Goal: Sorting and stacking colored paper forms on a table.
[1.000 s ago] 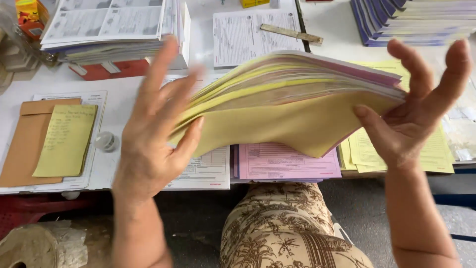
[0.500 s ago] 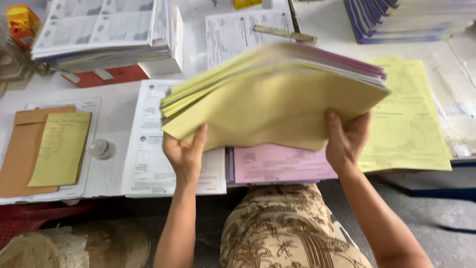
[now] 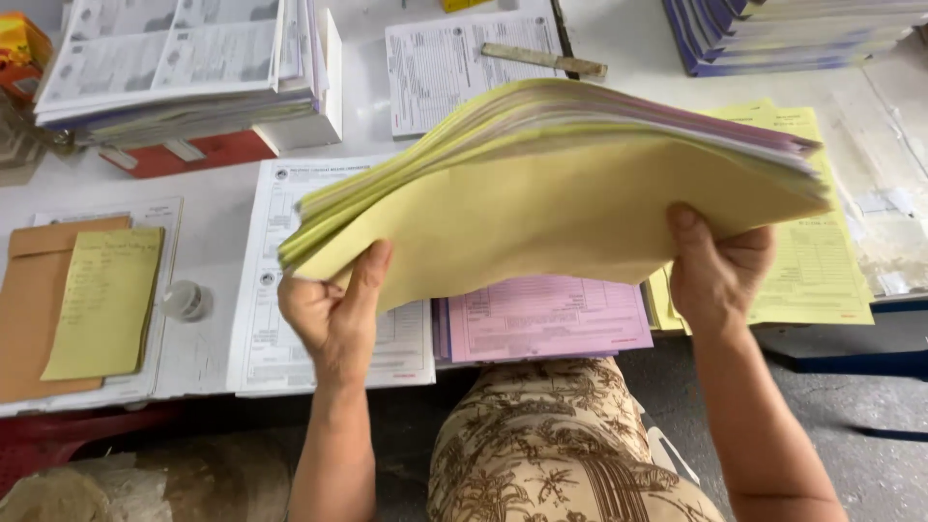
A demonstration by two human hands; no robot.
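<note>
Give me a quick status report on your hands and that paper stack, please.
Left hand and right hand grip the yellow paper stack, lifted above the desk. Nothing in the way.

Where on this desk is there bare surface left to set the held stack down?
Little. One bare strip lies between the white form and the brown envelope, though a small round cap sits there. Another runs right of the yellow sheets. Elsewhere papers crowd, under the stack held by both hands.
</note>
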